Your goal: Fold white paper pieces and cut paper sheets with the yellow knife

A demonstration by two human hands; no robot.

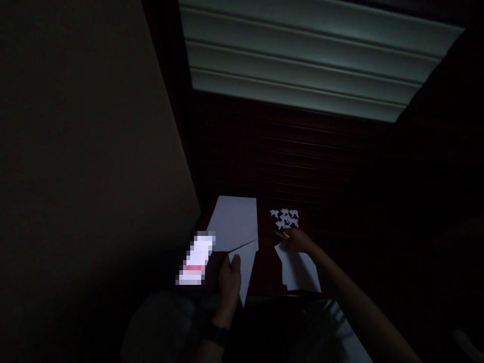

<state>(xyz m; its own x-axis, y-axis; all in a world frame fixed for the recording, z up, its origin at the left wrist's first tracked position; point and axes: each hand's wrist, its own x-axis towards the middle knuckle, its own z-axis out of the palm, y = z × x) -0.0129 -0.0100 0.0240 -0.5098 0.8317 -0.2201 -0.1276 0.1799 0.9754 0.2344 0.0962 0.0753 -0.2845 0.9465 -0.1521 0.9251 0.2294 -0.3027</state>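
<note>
My left hand [230,280] grips a pointed piece of white paper [246,267], its thumb on top. That piece overlaps the lower edge of a larger white sheet [236,219]. My right hand [297,240] is closed around a small tool with yellow on it [284,235]; the dim light hides what kind it is. Just beyond that hand lie several small white paper cut-outs [285,218] in a cluster. More white paper [300,272] is on the table below my right hand.
A bright, pixelated rectangle [196,259] lies left of my left hand. The dark reddish table [266,272] meets a slatted surface [287,151] behind it. A plain wall [94,126] rises on the left. My legs are below the table's front edge.
</note>
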